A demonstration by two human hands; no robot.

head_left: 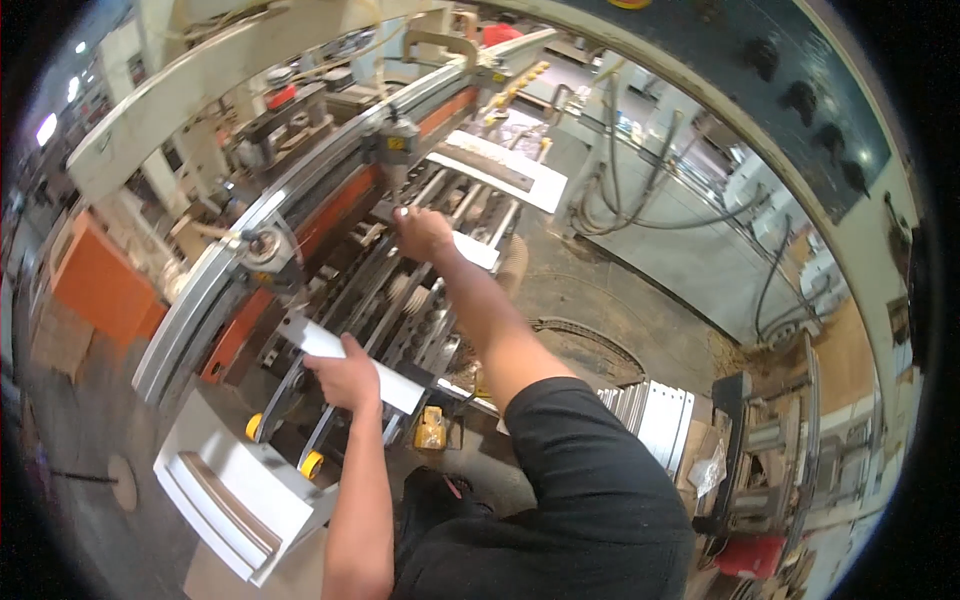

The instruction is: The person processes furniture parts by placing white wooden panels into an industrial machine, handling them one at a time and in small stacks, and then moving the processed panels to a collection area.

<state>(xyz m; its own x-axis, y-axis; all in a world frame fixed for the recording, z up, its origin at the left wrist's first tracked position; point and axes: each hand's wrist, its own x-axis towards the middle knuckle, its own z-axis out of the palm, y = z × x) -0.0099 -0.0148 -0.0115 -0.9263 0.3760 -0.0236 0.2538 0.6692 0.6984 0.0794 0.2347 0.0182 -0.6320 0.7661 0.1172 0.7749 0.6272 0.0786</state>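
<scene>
Two hands gripped white panels: left hand (345,375) clasped a flat white panel (352,362); right hand (422,232) pressed a second white panel (474,250).

We see a plain white panel (345,355) under our left hand (345,378), a second white panel (472,248) by our right hand (425,232), an orange rail (335,215) on the grey machine (215,290), yellow wheels (311,464) and our black sleeve (590,480).

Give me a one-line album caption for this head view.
Left hand and right hand press white panels onto a roller-bed machine.
</scene>
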